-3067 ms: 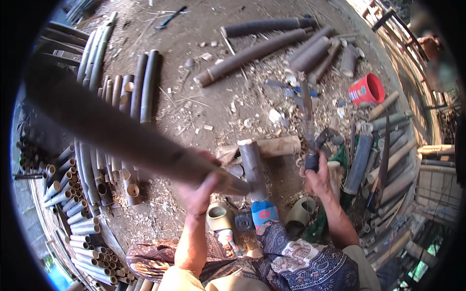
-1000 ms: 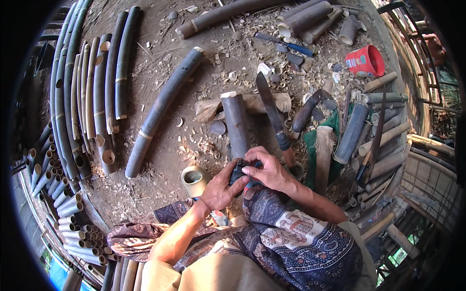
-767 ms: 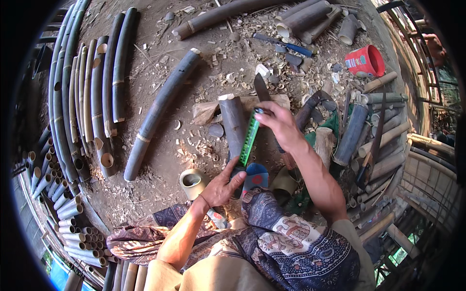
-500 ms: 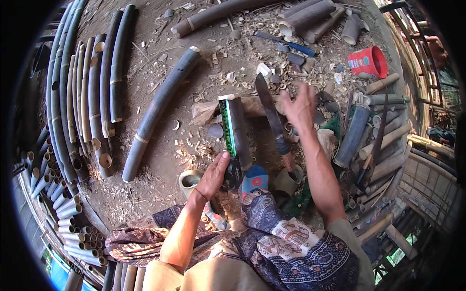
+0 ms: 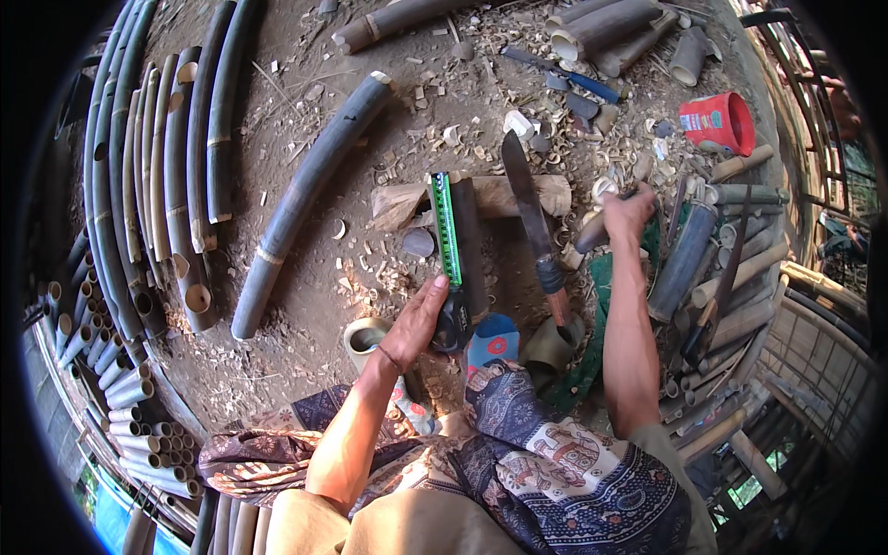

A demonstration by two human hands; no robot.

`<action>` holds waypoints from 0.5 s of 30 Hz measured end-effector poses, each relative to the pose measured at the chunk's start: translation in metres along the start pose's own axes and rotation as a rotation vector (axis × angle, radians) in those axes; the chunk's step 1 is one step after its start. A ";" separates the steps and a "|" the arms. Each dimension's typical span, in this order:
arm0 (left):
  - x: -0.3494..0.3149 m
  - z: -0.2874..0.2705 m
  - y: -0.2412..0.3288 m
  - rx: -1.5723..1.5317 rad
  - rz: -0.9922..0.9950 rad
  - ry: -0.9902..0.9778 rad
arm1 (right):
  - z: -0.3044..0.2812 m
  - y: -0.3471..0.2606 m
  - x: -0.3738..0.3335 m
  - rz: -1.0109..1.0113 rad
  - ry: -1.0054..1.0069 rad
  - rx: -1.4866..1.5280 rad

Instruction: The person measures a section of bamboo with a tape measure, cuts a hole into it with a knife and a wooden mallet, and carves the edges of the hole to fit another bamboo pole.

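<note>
My left hand (image 5: 414, 322) is closed around a black tape measure (image 5: 452, 324). Its green blade (image 5: 446, 227) is drawn out along a dark bamboo length (image 5: 472, 245), which rests across a wooden block (image 5: 398, 209). My right hand (image 5: 629, 215) reaches over wood scraps, fingers curled; what they grip is mostly hidden. A short dark bamboo offcut (image 5: 592, 233) lies against its fingers. Between my hands a machete (image 5: 524, 185) slants, blade away from me, its wooden handle above a bamboo cup (image 5: 551, 347). A second bamboo cup (image 5: 362, 337) stands beside my left wrist.
A long bamboo pole (image 5: 310, 208) lies left of centre, with more poles (image 5: 176, 166) further left. Cut tubes (image 5: 134, 398) are stacked at lower left. A red bucket (image 5: 717, 125), a blue-handled blade (image 5: 592, 86), a saw (image 5: 712, 310) and bamboo pieces (image 5: 684, 259) lie to the right.
My right hand has moved down and right from beside the machete to the scraps, and its spread fingers have curled. My left hand keeps the tape measure along the bamboo. The view has shifted slightly.
</note>
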State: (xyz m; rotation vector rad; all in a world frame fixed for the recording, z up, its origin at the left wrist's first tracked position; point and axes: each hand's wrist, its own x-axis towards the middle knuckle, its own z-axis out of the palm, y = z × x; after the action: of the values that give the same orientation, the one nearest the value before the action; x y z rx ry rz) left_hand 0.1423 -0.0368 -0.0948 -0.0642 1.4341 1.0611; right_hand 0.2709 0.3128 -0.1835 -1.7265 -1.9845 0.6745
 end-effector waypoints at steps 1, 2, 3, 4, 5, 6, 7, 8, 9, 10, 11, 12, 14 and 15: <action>0.001 0.000 -0.003 0.002 0.027 -0.001 | 0.001 -0.002 -0.001 -0.002 0.070 0.134; 0.009 -0.002 -0.017 0.029 0.079 -0.001 | -0.011 0.001 -0.001 0.158 -0.077 0.482; 0.012 -0.007 -0.027 0.052 0.124 0.015 | -0.030 -0.021 -0.013 0.326 -0.243 0.828; 0.009 -0.005 -0.020 -0.002 0.052 -0.016 | -0.045 -0.034 -0.025 0.353 -0.320 0.954; 0.007 -0.004 -0.019 -0.024 0.038 -0.026 | -0.056 -0.049 -0.037 0.248 -0.426 0.892; 0.007 -0.003 -0.017 -0.045 0.030 -0.039 | -0.066 -0.067 -0.048 0.137 -0.527 0.827; 0.008 -0.002 -0.019 -0.043 0.029 -0.045 | -0.069 -0.076 -0.057 0.030 -0.626 0.758; 0.009 -0.003 -0.021 -0.040 0.029 -0.048 | -0.067 -0.080 -0.063 -0.117 -0.785 0.706; 0.012 -0.003 -0.025 -0.014 0.041 -0.048 | -0.064 -0.083 -0.067 -0.265 -0.939 0.646; 0.014 -0.003 -0.028 -0.012 0.051 -0.047 | -0.056 -0.084 -0.073 -0.275 -1.050 0.635; 0.015 -0.003 -0.029 -0.011 0.060 -0.047 | -0.052 -0.087 -0.074 -0.291 -1.119 0.434; 0.014 -0.002 -0.027 -0.032 0.068 -0.041 | -0.043 -0.094 -0.078 -0.500 -1.060 0.330; 0.013 -0.001 -0.026 -0.069 0.070 -0.052 | -0.029 -0.104 -0.081 -0.740 -1.008 0.190; 0.012 -0.001 -0.026 -0.085 0.065 -0.062 | -0.023 -0.107 -0.081 -0.779 -1.027 0.159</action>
State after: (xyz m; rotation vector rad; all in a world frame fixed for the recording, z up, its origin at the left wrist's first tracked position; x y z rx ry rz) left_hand 0.1546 -0.0454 -0.1190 -0.0455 1.3425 1.1682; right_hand 0.2121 0.2228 -0.1006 -0.3365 -2.8273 1.5034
